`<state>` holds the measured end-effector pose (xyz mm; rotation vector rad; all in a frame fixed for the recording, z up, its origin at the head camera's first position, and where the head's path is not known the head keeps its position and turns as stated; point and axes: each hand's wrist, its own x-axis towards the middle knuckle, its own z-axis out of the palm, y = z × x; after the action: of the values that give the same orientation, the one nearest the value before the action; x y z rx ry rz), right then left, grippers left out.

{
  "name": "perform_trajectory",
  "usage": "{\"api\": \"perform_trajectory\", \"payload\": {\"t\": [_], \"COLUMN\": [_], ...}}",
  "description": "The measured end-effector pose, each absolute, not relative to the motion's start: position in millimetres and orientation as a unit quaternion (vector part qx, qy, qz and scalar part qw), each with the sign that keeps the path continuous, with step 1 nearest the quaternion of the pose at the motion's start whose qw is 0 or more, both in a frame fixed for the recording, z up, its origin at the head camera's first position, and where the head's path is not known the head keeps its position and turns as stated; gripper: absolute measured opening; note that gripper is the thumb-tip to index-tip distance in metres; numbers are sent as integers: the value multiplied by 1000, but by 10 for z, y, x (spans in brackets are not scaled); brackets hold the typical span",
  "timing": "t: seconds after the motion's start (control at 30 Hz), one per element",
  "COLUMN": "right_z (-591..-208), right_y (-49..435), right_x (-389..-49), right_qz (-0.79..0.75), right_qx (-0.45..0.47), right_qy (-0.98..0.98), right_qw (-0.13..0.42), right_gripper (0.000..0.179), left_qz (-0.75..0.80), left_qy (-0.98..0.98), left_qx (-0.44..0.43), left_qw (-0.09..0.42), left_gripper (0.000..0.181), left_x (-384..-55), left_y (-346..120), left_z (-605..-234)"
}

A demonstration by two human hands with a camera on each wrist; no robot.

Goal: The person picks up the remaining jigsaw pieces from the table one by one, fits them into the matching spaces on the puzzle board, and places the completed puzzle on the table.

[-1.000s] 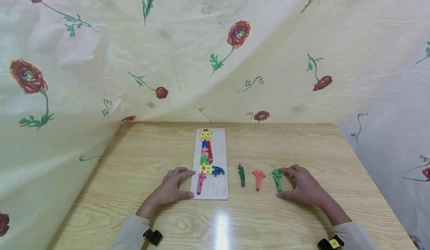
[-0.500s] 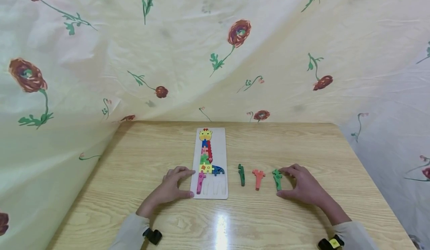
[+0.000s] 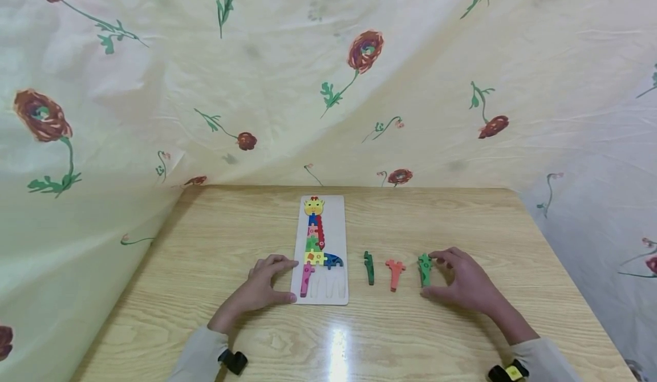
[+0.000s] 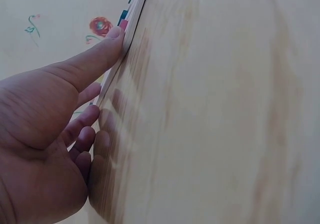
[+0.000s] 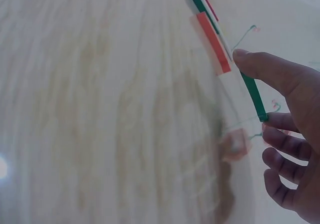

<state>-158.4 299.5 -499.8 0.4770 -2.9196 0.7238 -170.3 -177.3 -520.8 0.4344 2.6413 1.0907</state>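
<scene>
A flower-printed cloth (image 3: 287, 85) fills the upper frame behind the wood-grained tabletop (image 3: 231, 216). The pale puzzle board (image 3: 335, 219) stands lower centre, its giraffe partly filled in, with three leg-shaped recesses (image 3: 329, 286) showing as pale hollows at its foot. Left of it, the left hand (image 3: 260, 288) keeps thumb and fingers spread wide against the board's left edge, apparently steadying it. Right of centre, the right hand (image 3: 464, 279) pinches the green piece (image 3: 425, 270) end to end between thumb and finger; it seems just off the tabletop. Between board and right hand lie the orange piece (image 3: 394, 275) and the smaller dark green piece (image 3: 369, 269).

The step in hand looks like picking up a leg; the next move likely calls for carrying it leftward over the others, matching its recess and pressing it flat.
</scene>
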Motion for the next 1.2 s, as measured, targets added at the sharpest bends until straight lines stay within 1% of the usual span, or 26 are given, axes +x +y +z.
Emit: {"api": "perform_trajectory", "payload": {"t": [0.23,0.63,1.07,1.2], "right_z": [-4899,-4746,-4728,-4724], "right_y": [2880,2532,2152,2045], "right_x": [-1600,-1599,-1663,-1685], "right_qz": [238,272,304,300], "right_qx": [154,144,187,188], "right_qy": [-957,-949,-930,-932], "right_qw": [64,70,81,73], "right_gripper": [79,78,76,76], "left_qz": [376,373,366,364], "left_qy": [906,908,910,911], "left_qx": [150,146,151,152], "left_qw": [124,125,119,118], "left_gripper": [71,71,71,71], "left_x": [-1701,-1702,-1702,-1704], "left_y": [-1773,-1779,-1783,-1786], "left_z": [-5199,-5217,-5256,-5259]}}
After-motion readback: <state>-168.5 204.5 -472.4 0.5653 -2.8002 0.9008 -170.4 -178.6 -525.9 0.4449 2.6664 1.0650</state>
